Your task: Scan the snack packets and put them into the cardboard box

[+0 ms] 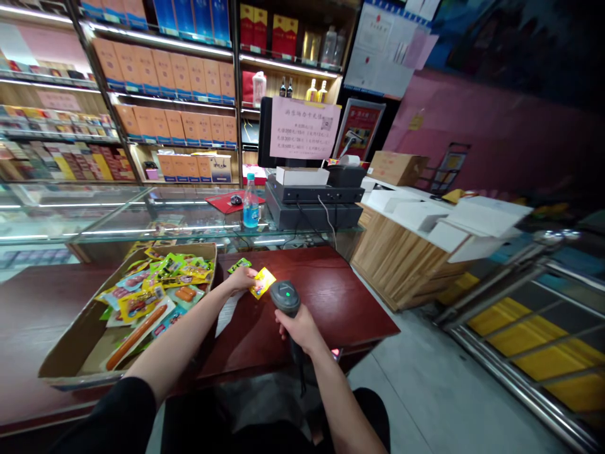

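My left hand [242,279] pinches a small yellow snack packet [263,283] above the dark red table. In my right hand [299,325] is a black barcode scanner [285,297], my fingers wrapped round its handle. A green light shows on top of the scanner, and its head faces the yellow packet from close by. Just behind my left hand lies a green snack packet [239,265] on the table. To the left stands an open cardboard box [61,355] holding several packaged snacks, among them a long wrapped sausage [137,337].
Beyond the table [345,302] runs a glass counter [189,208] with a blue-labelled bottle [250,205], a mouse [236,200] on a red pad and a cash register [312,202]. Shelves of boxes line the back. A metal railing [515,284] stands at the right.
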A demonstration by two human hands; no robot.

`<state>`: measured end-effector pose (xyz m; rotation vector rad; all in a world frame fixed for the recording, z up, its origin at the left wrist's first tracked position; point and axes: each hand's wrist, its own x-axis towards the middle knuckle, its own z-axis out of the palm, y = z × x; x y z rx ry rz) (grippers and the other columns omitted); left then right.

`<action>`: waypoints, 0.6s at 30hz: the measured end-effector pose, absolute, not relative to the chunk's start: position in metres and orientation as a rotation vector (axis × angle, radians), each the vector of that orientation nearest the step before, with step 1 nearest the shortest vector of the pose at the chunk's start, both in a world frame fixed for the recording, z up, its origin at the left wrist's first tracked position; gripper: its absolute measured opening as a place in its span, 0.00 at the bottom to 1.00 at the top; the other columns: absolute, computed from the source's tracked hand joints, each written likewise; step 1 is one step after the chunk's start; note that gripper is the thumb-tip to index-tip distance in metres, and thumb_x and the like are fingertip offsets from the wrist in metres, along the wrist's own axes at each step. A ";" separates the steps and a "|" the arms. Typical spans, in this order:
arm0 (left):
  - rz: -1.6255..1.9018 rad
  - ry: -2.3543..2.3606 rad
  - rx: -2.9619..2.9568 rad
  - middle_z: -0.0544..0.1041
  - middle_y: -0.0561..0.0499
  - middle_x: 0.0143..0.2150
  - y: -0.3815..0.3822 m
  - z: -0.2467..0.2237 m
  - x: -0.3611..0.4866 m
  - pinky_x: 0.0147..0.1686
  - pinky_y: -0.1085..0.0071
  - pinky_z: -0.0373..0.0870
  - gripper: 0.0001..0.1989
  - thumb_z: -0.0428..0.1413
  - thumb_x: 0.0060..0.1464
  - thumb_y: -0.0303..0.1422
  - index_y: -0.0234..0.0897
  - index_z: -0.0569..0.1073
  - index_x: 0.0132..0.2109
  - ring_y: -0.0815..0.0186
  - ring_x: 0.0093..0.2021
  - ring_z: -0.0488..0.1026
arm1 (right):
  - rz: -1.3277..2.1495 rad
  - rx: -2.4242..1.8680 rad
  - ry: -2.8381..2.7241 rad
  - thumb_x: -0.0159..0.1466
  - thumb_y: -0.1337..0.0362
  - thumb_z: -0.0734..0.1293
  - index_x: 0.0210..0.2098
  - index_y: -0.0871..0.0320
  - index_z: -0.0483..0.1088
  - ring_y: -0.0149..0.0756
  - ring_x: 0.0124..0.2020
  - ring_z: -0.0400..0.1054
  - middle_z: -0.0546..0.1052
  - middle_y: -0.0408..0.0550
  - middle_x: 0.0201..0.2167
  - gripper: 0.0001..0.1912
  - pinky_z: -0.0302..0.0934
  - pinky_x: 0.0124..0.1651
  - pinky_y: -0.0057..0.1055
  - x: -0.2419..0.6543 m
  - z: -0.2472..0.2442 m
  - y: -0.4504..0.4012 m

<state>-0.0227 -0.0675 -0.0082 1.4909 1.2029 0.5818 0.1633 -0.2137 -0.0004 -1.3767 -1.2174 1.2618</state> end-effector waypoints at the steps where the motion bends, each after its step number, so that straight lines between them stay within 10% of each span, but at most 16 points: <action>1: 0.587 1.222 1.478 0.79 0.52 0.27 -0.067 -0.009 -0.023 0.37 0.67 0.74 0.09 0.64 0.39 0.32 0.34 0.76 0.31 0.63 0.32 0.77 | 1.261 -1.379 -1.218 0.52 0.57 0.70 0.24 0.59 0.69 0.30 0.13 0.63 0.71 0.40 0.13 0.11 0.59 0.16 0.26 0.163 -0.001 -0.214; 18: 0.993 1.636 1.769 0.81 0.51 0.29 -0.086 0.097 -0.175 0.29 0.74 0.68 0.24 0.66 0.39 0.48 0.35 0.79 0.39 0.63 0.30 0.77 | 1.312 -1.396 -1.274 0.51 0.51 0.71 0.23 0.60 0.70 0.29 0.12 0.62 0.70 0.41 0.11 0.17 0.57 0.17 0.25 0.159 0.000 -0.202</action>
